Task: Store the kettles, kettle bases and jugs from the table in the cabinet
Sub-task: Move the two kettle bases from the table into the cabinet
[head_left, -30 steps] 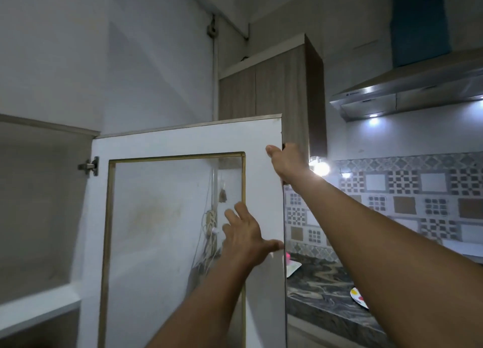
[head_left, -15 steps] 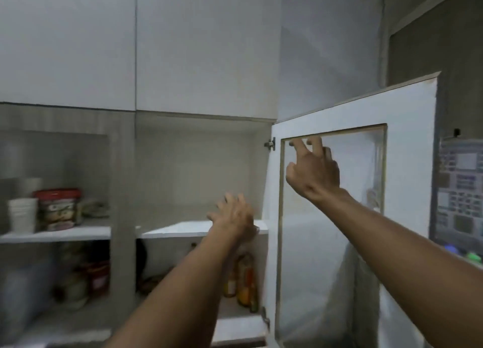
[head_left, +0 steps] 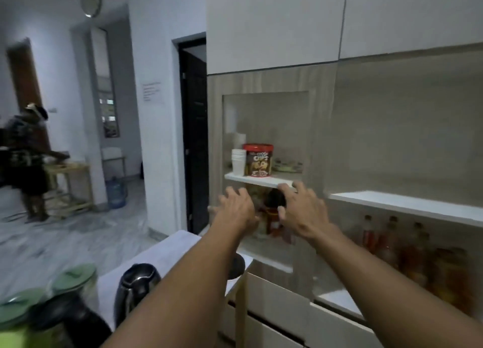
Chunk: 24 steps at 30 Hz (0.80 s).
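Off the cabinet door now: my left hand (head_left: 236, 209) and right hand (head_left: 304, 211) hover, fingers spread, empty, near the shelf edge (head_left: 258, 181). Kettle (head_left: 138, 287) on worktop (head_left: 170, 251) at 7 o'clock; open shelf (head_left: 402, 204) at 3 o'clock.

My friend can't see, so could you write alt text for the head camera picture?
A person's left hand and right hand, both empty, reach toward a cabinet shelf bearing a red tin and stacked white cups. At lower left, a kettle and green-lidded jugs stand on a white table.
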### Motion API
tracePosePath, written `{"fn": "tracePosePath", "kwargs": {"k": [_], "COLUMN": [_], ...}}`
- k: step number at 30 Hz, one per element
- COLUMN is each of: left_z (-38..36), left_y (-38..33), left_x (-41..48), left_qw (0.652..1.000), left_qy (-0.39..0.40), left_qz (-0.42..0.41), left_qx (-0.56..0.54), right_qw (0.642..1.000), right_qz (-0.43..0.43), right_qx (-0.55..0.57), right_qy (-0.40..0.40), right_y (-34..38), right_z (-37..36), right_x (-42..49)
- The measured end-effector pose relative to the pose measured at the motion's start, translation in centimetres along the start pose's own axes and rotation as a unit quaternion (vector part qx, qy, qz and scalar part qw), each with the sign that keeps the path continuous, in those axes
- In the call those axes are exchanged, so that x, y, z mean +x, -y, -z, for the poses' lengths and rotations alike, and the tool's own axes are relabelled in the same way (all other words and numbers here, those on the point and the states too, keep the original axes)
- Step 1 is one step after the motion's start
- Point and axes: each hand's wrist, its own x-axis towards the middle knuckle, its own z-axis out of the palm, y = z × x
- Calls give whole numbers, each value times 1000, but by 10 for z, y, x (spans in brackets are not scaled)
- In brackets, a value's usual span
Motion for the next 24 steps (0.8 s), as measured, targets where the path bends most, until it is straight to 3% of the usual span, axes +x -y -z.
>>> {"fn": "tracePosePath", "kwargs": {"k": [10,16,21,24], "left_z": [-153,-276,-354,-380], "left_y": [165,191,189,190], "left_x": [98,159,155,142], "left_qw": [974,939,897,894], "left_qy": [94,177,283,246], "left_qz": [204,291,339,374], "left_qx": [25,-44,11,22], "right_qw": [967,922,871,860], "right_qz": [102,119,130,139], "right_qx": [-1,17,-19,-3], "right_qy": [234,368,473,490], "right_y": [34,-4,-34,-43], "right_z": [-266,-414,-482,-501], "right_x": [104,169,183,185]}}
